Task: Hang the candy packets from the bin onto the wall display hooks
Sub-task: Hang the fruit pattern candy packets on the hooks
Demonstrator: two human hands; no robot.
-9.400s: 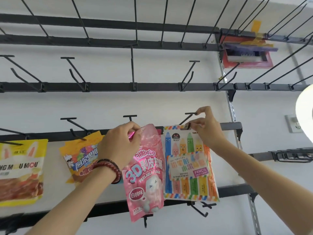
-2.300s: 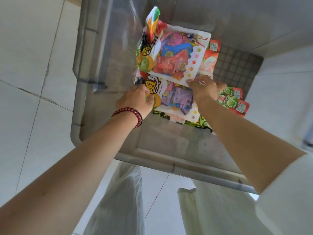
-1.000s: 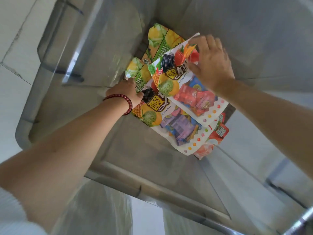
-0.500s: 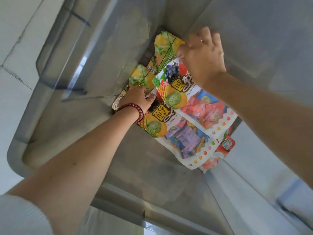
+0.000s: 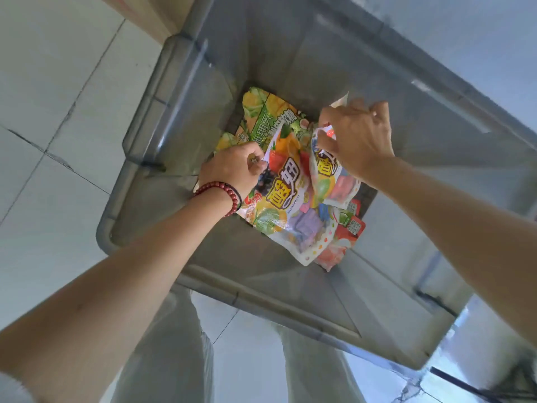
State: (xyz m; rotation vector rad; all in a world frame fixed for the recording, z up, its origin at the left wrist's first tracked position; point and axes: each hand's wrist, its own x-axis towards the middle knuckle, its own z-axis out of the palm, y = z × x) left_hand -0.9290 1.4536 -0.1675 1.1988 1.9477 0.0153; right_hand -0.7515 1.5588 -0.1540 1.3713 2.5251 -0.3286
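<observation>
The left hand (image 5: 232, 167) is closed into a loose fist, fingers and thumb curled, and it pinches the upper left corner of a white candy packet (image 5: 286, 207) printed with fruit and large yellow characters. A bracelet (image 5: 218, 196) of dark red beads circles the left wrist. The right hand (image 5: 359, 139), just beside the left and slightly higher in the view, has its fingers bent and drawn together, gripping the crumpled top edge of a second packet (image 5: 334, 184) of the same design. This second packet bends upward in the grip and overlaps the right side of the first. Both packets are inside the bin, over its floor; whether their lower ends touch what lies below cannot be told. Under them lies a green packet (image 5: 261, 117) with fruit pictures, its top pointing toward the far wall of the bin. Red packets (image 5: 353, 226) with small white labels peek out from beneath the lower right of the pile. All of this sits in a large grey translucent plastic bin (image 5: 232, 295), seen from above, with rounded corners and a thick rim. The bin stands on a floor (image 5: 43, 82) of pale tiles with dark joints. Both bare forearms reach down into the bin from the lower corners of the view, and between them, below the near rim, are the person's pale trouser legs (image 5: 162, 359).
</observation>
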